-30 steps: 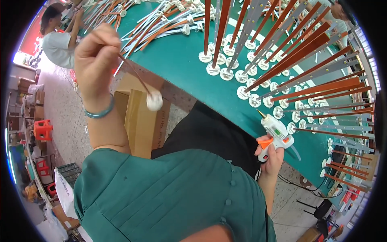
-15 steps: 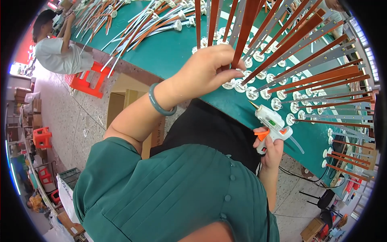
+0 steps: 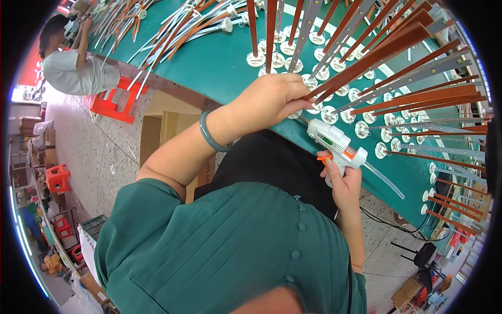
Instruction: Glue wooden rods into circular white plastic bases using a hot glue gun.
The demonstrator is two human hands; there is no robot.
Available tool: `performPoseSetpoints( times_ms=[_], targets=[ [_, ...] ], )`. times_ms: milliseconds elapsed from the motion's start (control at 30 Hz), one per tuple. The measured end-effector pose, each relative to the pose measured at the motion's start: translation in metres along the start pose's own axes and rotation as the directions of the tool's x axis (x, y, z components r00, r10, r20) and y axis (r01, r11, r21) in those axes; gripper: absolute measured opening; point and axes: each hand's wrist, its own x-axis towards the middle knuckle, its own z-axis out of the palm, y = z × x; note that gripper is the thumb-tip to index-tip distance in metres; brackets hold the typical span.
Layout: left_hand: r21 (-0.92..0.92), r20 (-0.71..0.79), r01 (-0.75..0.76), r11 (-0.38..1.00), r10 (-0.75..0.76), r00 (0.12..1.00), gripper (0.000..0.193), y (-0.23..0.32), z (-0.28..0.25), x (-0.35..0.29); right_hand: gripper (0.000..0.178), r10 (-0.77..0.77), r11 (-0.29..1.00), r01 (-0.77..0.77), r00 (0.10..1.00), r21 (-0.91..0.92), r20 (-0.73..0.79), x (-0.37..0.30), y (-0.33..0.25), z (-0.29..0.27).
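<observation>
My left hand [image 3: 280, 99], with a blue-grey bangle [image 3: 208, 132] on its wrist, pinches the lower end of a brown strip [image 3: 374, 57] just above the round white bases. The strip leans away to the upper right. In my right hand [image 3: 342, 180] is a white and orange hot glue gun [image 3: 332, 138], a finger at its orange trigger. Its nozzle points up and left, close beneath my left fingertips; the tip is partly hard to see. A clear glue stick [image 3: 384, 180] sticks out of its back. Around my left hand stand many white bases [image 3: 329, 114] with brown and grey LED strips rising from them.
The green table [image 3: 225, 68] carries a pile of loose strips [image 3: 188, 31] at the far left. Below its edge is an open cardboard box [image 3: 151, 131]. A person [image 3: 70, 65] in white works beside a red stool [image 3: 117, 99]. Black cables [image 3: 387, 222] hang at the right.
My right hand has brought the glue gun left, its nozzle now near my left fingertips. The brown strip in my left hand has tipped over to the right.
</observation>
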Motion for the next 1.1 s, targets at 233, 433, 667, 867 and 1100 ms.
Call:
performPoseSetpoints(
  times_ms=[233, 433, 667, 867, 1100],
  targets=[
    [-0.013, 0.043, -0.034, 0.999, 0.035, 0.998, 0.011, -0.004, -0.003, 0.006, 0.022, -0.022, 0.998, 0.018, 0.998, -0.059, -0.052, 0.010, -0.003, 0.010],
    [-0.013, 0.028, -0.043, 0.999, 0.044, 0.999, 0.008, -0.006, -0.001, 0.006, 0.024, -0.037, 0.995, 0.031, 0.997, -0.090, -0.065, 0.012, -0.003, 0.013],
    [-0.053, 0.003, -0.017, 0.998, 0.017, 1.000, 0.010, -0.010, -0.001, 0.002, 0.022, -0.016, 0.996, 0.011, 0.998, -0.088, -0.061, 0.017, 0.000, 0.012],
    [-0.065, -0.016, 0.001, 0.998, -0.002, 1.000, 0.009, -0.012, 0.000, -0.002, 0.021, 0.010, 0.997, -0.016, 0.998, -0.080, -0.067, 0.018, -0.002, 0.011],
    [-0.061, -0.030, -0.067, 0.996, 0.066, 0.997, 0.016, -0.009, 0.001, -0.001, 0.024, 0.065, 0.998, -0.065, 0.996, 0.011, -0.061, 0.017, 0.002, 0.002]
  ],
)
